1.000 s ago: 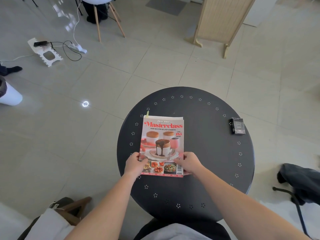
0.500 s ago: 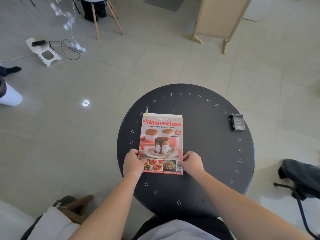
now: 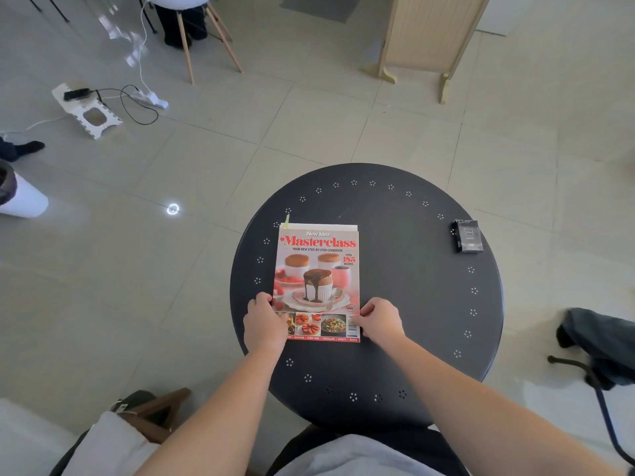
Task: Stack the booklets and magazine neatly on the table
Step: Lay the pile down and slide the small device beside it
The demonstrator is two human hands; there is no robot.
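Observation:
A red and pink "Masterclass" cookbook magazine (image 3: 318, 269) lies flat on the round black table (image 3: 412, 304), left of centre. White page edges of booklets (image 3: 323, 227) peek out beneath its far edge, with a green tab at the far left corner. My left hand (image 3: 264, 324) holds the stack's near left corner, thumb on the cover. My right hand (image 3: 379, 321) presses against the near right corner, fingers curled at the edge.
A small black box (image 3: 468, 236) lies near the table's right rim. Tiled floor surrounds the table, with a wooden screen (image 3: 429, 32) and a white chair (image 3: 192, 25) behind. A power strip and cables (image 3: 137, 97) lie far left. A dark chair (image 3: 601, 345) stands at the right.
The stack has shifted slightly away from me and squared up. My right hand has slid off the cover to the stack's right edge.

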